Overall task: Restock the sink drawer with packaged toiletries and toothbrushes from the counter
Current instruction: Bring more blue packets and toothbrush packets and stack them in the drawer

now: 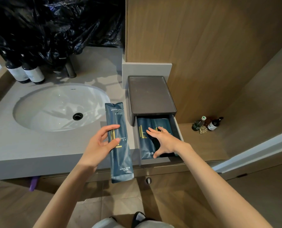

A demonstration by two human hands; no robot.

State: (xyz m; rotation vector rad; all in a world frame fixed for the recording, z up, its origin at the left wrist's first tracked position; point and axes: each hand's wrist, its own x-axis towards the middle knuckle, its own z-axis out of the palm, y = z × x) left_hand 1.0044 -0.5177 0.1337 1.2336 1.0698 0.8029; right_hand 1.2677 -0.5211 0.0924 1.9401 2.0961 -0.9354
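Your left hand (pixel 101 142) holds a long dark blue packet (pixel 120 159) upright over the near edge of the table (pixel 38 148). Its fingers (pixel 111 127) and thumb are curled and pinch the packet at its middle. On the packet you can read "MODERN LIGHT LUXURY" at the far end, "LUXURY" beside a gold mark in the middle, and "DENTAL KIT" at the near end, with small Chinese writing under each.

Your right hand (pixel 163 140) is inside the open drawer (pixel 178 129), to the right of the packet. Its fingers (pixel 151 130) are straight and spread, and they rest on the blue packets in the drawer (pixel 144 145) without gripping. One of these shows "DENTAL KIT" at its near end. The drawer comes out of a dark box (pixel 151 94) with a flat top, which stands on the right end of the table.

The table is grey, with a white oval sink (pixel 55 106) and a black drain (pixel 78 116). At the far left stand two dark bottles (pixel 25 73) with white labels too small to read. Black plastic film (pixel 55 22) hangs above them and covers the top of the tap (pixel 70 69). A wooden wall (pixel 219 46) is on the right, and some small bottles (pixel 207 124) stand on a low wooden ledge there.
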